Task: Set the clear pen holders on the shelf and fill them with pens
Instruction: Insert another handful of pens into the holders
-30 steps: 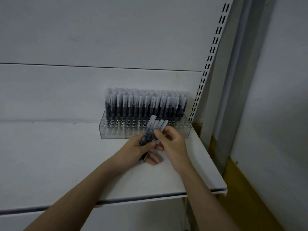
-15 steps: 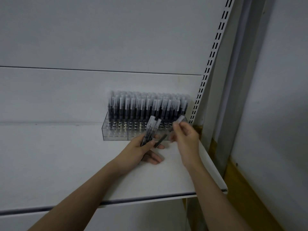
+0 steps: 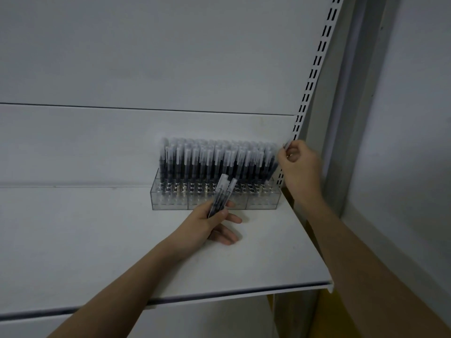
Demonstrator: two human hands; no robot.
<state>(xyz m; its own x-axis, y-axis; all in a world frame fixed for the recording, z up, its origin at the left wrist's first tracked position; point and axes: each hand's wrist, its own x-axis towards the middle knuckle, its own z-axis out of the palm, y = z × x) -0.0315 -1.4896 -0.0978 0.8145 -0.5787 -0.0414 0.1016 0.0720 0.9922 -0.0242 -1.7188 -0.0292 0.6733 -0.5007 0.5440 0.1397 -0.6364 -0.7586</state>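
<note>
White shelf (image 3: 97, 240): left hand (image 3: 210, 225) grips upright pens (image 3: 220, 195) before the holders (image 3: 214, 198); right hand (image 3: 299, 164) pinches one pen (image 3: 287, 144), cap up.

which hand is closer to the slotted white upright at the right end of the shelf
Right. The right hand, pinching a pen, is beside the slotted white upright; the left hand grips pens farther left.
</note>
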